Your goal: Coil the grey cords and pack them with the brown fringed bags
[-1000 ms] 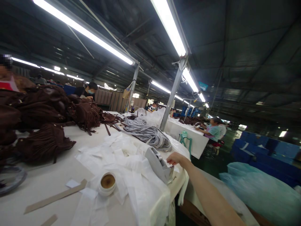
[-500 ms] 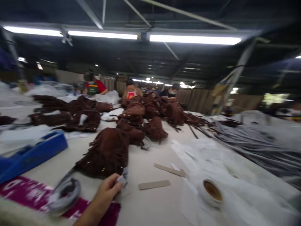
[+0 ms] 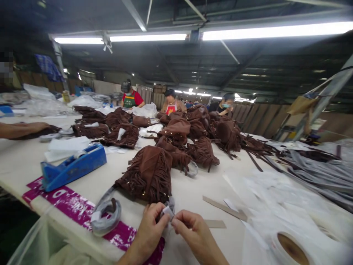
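A brown fringed bag (image 3: 151, 171) lies on the pale table, with a grey wrapped strap coil (image 3: 106, 217) at its lower left. My left hand (image 3: 150, 224) pinches a small white tag (image 3: 167, 211) at the bag's lower right corner. Close beside it, my right hand (image 3: 190, 228) has thumb and forefinger pressed together at the tag's right edge, by a grey wrapped piece. What exactly the right fingertips hold is too small to tell.
A blue tape dispenser (image 3: 74, 165) stands at left on a purple printed strip (image 3: 71, 206). More brown bags (image 3: 176, 130) are heaped behind. At right are grey-brown strips (image 3: 224, 208), a tape roll (image 3: 292, 248) and white sheeting (image 3: 264, 198). Another person's hand (image 3: 37, 127) rests far left; three people sit beyond.
My right hand has come into view and met the tag beside my left hand. The view has turned left, so the scene sits further right, and another person's hand now shows at left.
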Demonstrator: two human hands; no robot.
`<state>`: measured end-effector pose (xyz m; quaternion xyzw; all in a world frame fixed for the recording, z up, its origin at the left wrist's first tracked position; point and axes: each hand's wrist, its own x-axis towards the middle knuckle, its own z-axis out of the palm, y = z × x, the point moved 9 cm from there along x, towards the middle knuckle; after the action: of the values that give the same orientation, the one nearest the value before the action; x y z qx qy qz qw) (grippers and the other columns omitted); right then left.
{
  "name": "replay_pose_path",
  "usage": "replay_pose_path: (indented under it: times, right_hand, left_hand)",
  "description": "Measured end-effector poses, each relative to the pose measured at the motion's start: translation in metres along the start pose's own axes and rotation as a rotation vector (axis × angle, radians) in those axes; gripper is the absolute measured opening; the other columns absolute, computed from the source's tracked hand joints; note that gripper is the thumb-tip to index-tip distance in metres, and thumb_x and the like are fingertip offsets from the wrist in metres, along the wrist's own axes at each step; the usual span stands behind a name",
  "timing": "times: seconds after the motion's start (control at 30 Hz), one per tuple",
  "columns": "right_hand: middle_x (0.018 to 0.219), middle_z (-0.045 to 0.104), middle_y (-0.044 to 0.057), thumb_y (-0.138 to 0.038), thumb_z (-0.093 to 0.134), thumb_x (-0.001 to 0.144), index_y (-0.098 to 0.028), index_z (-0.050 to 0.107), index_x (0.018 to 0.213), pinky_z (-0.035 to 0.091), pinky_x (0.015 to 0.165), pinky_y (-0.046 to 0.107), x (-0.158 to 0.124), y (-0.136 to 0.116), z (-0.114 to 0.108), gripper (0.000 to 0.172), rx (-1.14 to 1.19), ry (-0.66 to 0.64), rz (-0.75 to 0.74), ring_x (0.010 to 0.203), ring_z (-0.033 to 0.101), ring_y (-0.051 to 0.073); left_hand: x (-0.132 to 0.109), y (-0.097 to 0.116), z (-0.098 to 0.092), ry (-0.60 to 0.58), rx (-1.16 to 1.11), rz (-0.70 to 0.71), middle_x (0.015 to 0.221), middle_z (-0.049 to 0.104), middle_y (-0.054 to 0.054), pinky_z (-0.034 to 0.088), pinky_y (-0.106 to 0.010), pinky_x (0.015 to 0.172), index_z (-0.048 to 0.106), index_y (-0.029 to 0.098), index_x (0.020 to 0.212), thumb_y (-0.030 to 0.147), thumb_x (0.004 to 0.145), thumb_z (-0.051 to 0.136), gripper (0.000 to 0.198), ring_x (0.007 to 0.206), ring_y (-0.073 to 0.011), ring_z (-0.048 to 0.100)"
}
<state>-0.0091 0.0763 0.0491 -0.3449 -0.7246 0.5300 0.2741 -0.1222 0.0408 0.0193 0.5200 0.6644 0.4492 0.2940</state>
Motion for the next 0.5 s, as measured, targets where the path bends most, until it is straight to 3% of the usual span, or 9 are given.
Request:
replay_pose_path:
  times: [0.17,0.5]
  right_hand:
    - [0.057,0.045,-0.002,-0.046,0.052,0.076,-0.016,0.052,0.061,0.03,0.054,0.024,0.003,0.023,0.0,0.033,-0.045,0.047,0.093,0.058,0.04,0.013]
    - [0.056,0.04,-0.004,-0.044,0.055,0.076,-0.018,0.05,0.059,0.027,0.052,0.025,0.009,0.035,-0.007,0.032,-0.064,0.154,0.087,0.056,0.036,0.012]
  left_hand:
    - [-0.002,0.007,-0.002,0.02,0.002,0.044,0.082,0.056,-0.004,0.036,-0.034,0.083,0.054,0.021,0.072,0.031,0.082,0.046,0.016,0.09,-0.0224,0.048]
    - [-0.001,0.006,-0.002,0.014,-0.023,0.061,0.084,0.056,-0.005,0.035,-0.036,0.084,0.057,0.02,0.075,0.031,0.083,0.045,0.018,0.091,-0.0242,0.047]
